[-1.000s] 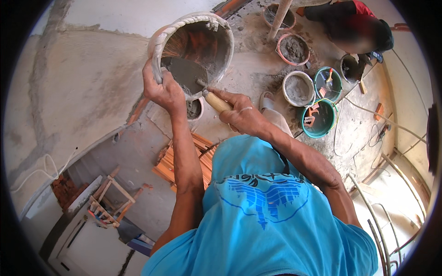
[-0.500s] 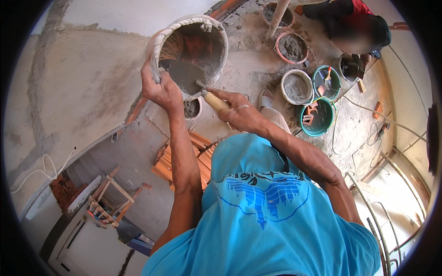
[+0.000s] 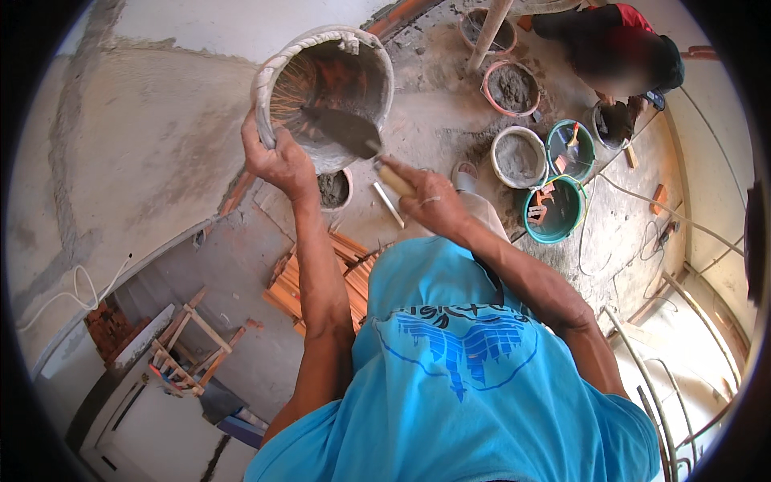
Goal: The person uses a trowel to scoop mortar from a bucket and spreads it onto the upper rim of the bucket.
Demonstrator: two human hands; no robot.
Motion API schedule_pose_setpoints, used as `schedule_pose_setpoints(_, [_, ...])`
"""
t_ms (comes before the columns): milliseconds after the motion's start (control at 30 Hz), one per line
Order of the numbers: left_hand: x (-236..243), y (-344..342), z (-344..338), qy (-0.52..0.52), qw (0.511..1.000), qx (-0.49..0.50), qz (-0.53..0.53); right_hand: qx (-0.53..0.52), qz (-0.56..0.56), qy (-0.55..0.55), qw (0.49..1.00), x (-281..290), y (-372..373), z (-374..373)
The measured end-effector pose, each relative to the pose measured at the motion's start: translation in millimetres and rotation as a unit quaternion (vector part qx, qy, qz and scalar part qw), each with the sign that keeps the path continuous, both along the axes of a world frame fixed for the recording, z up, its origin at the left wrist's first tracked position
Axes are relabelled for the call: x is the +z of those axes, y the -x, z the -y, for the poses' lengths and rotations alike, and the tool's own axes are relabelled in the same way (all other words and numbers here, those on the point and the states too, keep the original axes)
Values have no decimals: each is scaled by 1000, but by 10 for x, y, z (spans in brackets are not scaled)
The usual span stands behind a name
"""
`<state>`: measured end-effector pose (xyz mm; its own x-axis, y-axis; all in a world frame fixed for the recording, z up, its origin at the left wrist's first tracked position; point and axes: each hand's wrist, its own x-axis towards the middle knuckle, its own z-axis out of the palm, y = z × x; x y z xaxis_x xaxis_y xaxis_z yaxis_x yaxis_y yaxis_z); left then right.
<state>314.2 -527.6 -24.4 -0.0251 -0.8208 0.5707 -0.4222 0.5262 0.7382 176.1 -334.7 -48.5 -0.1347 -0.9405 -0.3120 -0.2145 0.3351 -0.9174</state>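
Note:
My left hand grips the near-left rim of a tilted bucket. Its mouth faces me, its rim is thick and cement-coated, and its reddish inside is streaked with grey mortar. My right hand is closed around the pale wooden handle of a trowel. The dark grey blade lies across the bucket's mouth, pointing to the upper left. Whether mortar sits on the blade is hard to tell. Below the bucket, another small bucket of mortar is partly hidden.
On the floor to the right stand a white-rimmed bucket of grey mix, two green buckets and a reddish mortar bucket. Stacked bricks lie below my left arm. A co-worker crouches at the far right. A pole stands behind.
My right hand has drawn the trowel back to the right and slightly down. Its blade now shows, and more of the bucket's streaked inside is visible. The bucket has shifted slightly left.

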Motion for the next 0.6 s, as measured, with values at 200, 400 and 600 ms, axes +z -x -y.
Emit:
schedule_pose_setpoints(200, [-68, -146, 33, 3, 998, 24, 54, 4, -135, 7, 991, -188, 214, -64])
schedule_pose_setpoints(400, [-95, -57, 5, 49, 988, -6, 148, 53, -278, 14, 959, -538, 271, -325])
schedule_pose_setpoints(600, [-171, -60, -30, 105, 970, -67, 210, 95, -323, 17, 941, -758, 250, -377])
